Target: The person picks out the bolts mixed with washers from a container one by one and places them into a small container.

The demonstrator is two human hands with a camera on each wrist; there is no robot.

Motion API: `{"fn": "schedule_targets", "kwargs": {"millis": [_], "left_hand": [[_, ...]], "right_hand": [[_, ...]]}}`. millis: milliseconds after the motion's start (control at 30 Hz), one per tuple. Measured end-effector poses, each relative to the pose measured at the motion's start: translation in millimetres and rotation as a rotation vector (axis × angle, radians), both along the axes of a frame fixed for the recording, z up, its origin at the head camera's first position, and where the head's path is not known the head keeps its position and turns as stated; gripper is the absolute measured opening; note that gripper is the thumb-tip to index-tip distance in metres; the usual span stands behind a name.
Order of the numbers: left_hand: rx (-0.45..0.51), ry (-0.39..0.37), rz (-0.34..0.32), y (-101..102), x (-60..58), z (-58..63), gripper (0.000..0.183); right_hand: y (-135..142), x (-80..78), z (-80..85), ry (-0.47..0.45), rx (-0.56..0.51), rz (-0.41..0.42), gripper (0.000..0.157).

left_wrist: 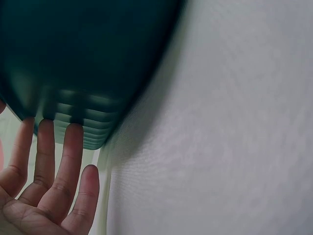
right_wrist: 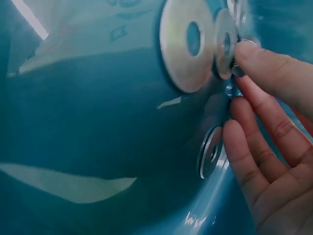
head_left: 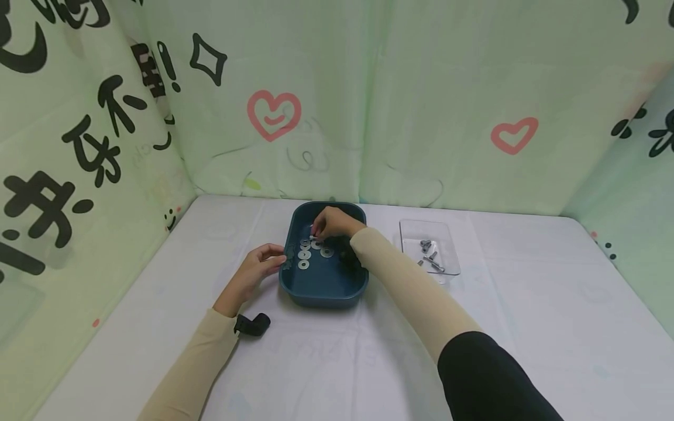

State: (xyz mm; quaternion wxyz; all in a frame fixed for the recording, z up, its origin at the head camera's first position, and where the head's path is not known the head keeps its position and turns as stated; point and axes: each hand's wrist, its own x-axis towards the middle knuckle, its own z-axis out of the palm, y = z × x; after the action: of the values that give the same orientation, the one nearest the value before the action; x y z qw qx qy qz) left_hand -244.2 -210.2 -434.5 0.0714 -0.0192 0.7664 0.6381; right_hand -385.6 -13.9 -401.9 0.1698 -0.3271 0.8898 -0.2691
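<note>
My right hand (head_left: 333,224) reaches into a dark blue tray (head_left: 323,292), where thumb and forefinger pinch a small silver bolt (right_wrist: 238,71), mostly hidden by the fingers. Flat metal washers (head_left: 303,255) lie on the tray floor just below that hand. The right wrist view shows a large washer (right_wrist: 183,46) near the fingertips and another washer (right_wrist: 211,152) beside the lower fingers. At the tray's left rim is my left hand (head_left: 258,269). Its fingers are nearly straight, with the tips against the tray's outer wall in the left wrist view.
A clear plastic box (head_left: 450,248) holding several bolts (head_left: 434,264) stands right of the tray, partly behind the right sleeve. A black strap-on device (head_left: 253,324) sits at the left wrist. White cloth (head_left: 526,327) covers the table, with printed curtains (head_left: 421,117) behind and at the sides.
</note>
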Motion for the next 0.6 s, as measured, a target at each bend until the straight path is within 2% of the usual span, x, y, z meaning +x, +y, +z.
{"fn": "schedule_targets", "kwargs": {"millis": [600], "left_hand": [[-0.015,-0.005,0.017,1.4,1.1,1.5,0.038]], "right_hand": [[-3.3,3.7,0.1,0.046,0.082,0.007,0.009]]}}
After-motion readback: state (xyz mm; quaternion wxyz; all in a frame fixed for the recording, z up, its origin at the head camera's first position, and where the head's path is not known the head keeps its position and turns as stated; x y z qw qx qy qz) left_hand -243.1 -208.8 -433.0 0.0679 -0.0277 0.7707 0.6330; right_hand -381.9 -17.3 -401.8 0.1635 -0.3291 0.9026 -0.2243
